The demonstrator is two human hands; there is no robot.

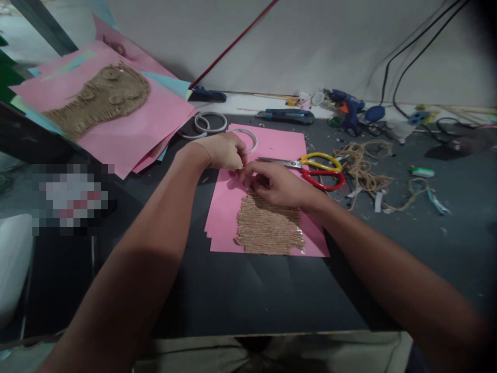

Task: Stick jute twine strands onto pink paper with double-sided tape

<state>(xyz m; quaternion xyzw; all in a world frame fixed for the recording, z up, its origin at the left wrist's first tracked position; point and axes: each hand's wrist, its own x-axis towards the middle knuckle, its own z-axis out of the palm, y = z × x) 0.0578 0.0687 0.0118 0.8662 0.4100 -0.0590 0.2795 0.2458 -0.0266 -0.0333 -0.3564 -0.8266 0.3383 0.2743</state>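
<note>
My left hand (228, 151), wrapped in a beige bandage, is over the upper part of the pink paper (225, 228). Its fingers are closed and meet those of my right hand (276, 182), which are pinched together; what lies between them is too small to make out. Just below my right hand, rows of jute twine (269, 228) cover part of the paper. A ring-shaped tape roll (254, 141) lies by my left hand, partly hidden by it. Scissors (297, 163) with one yellow and one red handle rest across the paper's right edge.
Two more tape rolls (224, 122) lie at the back. A box cutter (285, 116) and a blue glue gun (351, 108) are along the wall. Tangled twine (363, 168) lies right of the scissors. Pink sheets (120, 147) with a twine-covered shape (112, 90) are stacked back left.
</note>
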